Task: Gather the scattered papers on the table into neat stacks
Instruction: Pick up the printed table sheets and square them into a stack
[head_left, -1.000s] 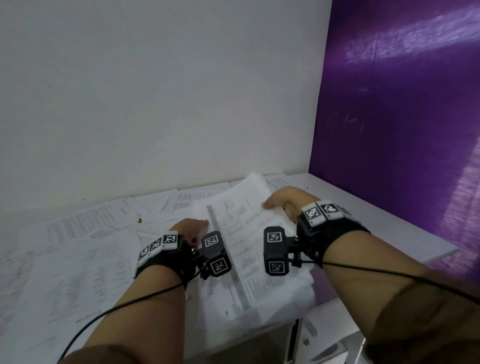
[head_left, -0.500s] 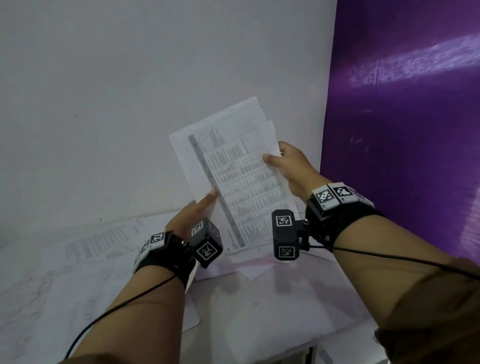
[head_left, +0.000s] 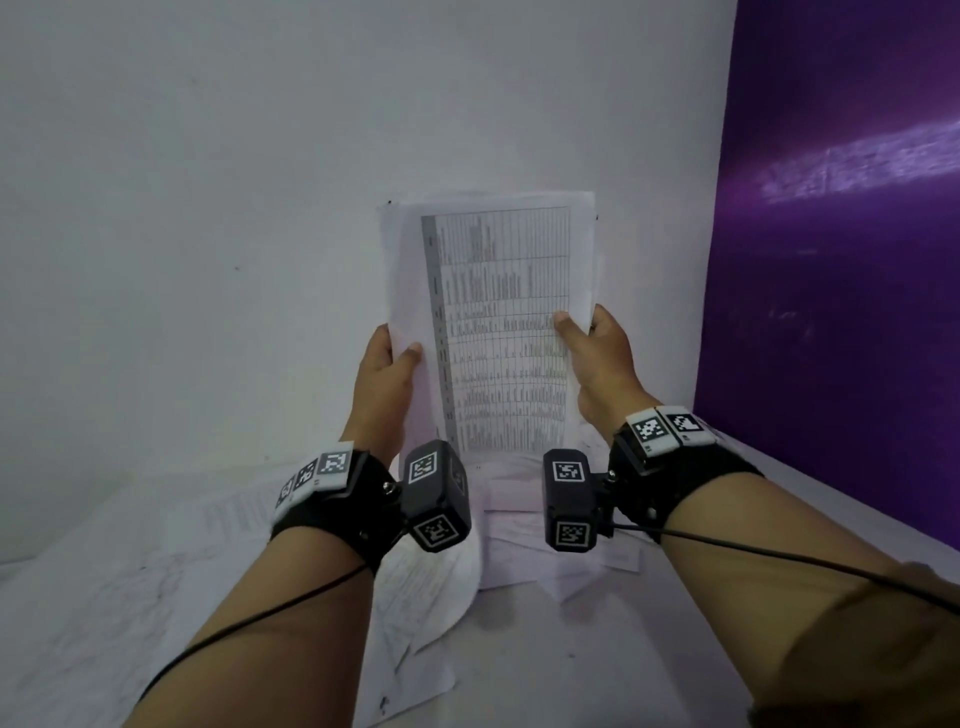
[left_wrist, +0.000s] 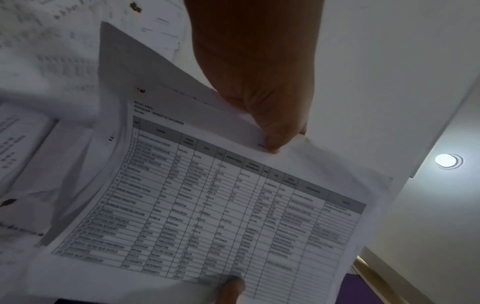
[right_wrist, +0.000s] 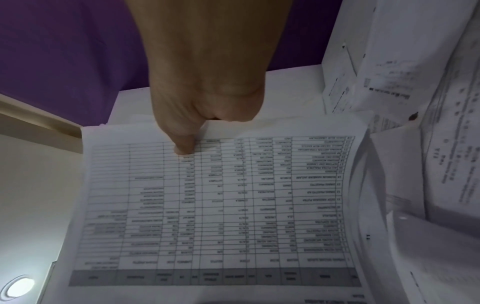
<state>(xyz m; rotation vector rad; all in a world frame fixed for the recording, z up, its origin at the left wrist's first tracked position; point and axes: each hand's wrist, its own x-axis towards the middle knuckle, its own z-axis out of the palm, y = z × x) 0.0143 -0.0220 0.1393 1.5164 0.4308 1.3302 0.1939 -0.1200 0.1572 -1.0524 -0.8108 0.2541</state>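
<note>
The left hand (head_left: 384, 379) pinches the left long edge of the sheaf (head_left: 498, 322), thumb on the printed face and the other fingers behind it; the right hand (head_left: 597, 364) pinches the right long edge the same way, at about the same height. Both grips sit a little below the middle of the edges, so the sheaf stands between the hands, upright, its long axis vertical and its face turned to the person. It is a bundle of several sheets, not yet squared: in the head view back sheets peek out past the front page at the top left and along the right edge. Its bottom short edge points straight down at the table (head_left: 597, 670), hidden from the head camera behind the wrist cameras, so I cannot tell whether it touches the surface or hangs just above it. The wrist views show the front page bowing slightly between the thumbs. Directly below and toward the person lie loose papers (head_left: 524, 551), overlapping and askew, with more papers spread across the left side of the table. The coming move, as I judge it, is a tap of the bottom edge downward to align the sheets; neither hand is nearer, as both are on the sheaf, and the drop is along its long axis.
</note>
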